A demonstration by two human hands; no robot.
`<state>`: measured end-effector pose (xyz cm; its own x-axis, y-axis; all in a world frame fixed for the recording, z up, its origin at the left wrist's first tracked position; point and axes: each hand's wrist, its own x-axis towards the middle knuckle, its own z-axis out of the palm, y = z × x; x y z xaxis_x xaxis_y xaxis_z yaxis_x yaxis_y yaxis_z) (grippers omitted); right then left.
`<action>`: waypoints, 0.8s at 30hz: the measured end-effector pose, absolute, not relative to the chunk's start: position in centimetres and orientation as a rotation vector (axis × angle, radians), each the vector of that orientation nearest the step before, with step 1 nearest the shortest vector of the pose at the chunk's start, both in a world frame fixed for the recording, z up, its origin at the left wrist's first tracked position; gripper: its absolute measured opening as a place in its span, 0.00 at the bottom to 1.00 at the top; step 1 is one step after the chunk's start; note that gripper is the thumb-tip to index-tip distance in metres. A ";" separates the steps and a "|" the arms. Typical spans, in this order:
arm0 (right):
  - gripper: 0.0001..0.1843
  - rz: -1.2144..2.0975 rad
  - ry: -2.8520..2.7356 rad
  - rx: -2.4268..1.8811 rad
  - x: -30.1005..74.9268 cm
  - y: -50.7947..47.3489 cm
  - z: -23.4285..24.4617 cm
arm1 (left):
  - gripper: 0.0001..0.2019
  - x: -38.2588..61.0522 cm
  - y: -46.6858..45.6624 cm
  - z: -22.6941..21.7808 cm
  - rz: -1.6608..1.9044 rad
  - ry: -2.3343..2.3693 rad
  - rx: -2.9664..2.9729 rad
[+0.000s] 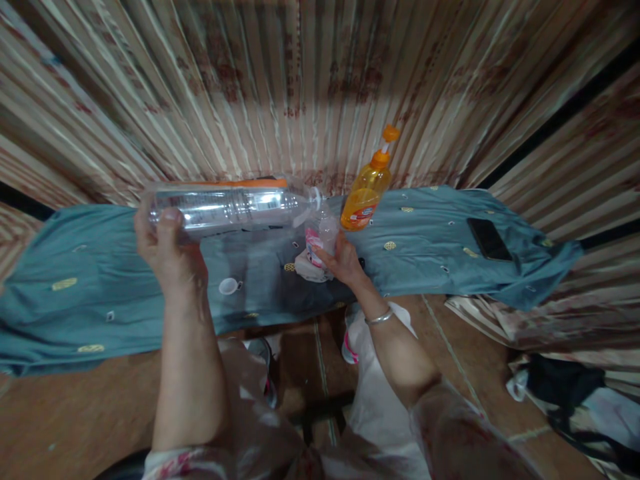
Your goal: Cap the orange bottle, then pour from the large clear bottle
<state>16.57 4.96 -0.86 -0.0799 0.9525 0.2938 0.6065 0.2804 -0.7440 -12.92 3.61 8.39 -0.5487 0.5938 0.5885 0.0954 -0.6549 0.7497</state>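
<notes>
My left hand point(165, 250) is closed round the base of a large clear plastic bottle point(230, 205), held on its side with the open neck pointing right. That neck reaches a small clear bottle with a pink label point(320, 240), which my right hand point(343, 260) grips upright on the blue-grey cloth point(100, 280). A white bottle cap point(228, 286) lies on the cloth below the big bottle. A crumpled white bit point(305, 267) sits beside the small bottle.
An orange pump bottle point(367, 190) stands just right of the small bottle. A black phone point(489, 239) lies on the cloth at the right. Patterned curtains hang behind. Dark and white clothes point(575, 393) are heaped on the floor at the lower right.
</notes>
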 end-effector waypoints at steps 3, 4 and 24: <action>0.39 0.580 -1.770 -1.446 16.6 4.9 -0.9 | 0.29 -12.7 3.5 8.5 2.287 1.077 1.256; 0.40 0.579 -1.762 -1.446 16.6 4.9 -0.9 | 0.29 -12.6 3.5 8.6 2.299 1.082 1.239; 0.37 0.559 -1.764 -1.364 16.6 5.0 -1.2 | 0.27 -12.5 3.4 8.6 2.276 1.118 1.302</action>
<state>16.60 4.96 -1.17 -0.0789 0.9399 0.3323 0.5769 0.3149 -0.7537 -12.52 3.45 8.62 -0.5495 0.5795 0.6018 0.1220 -0.6569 0.7440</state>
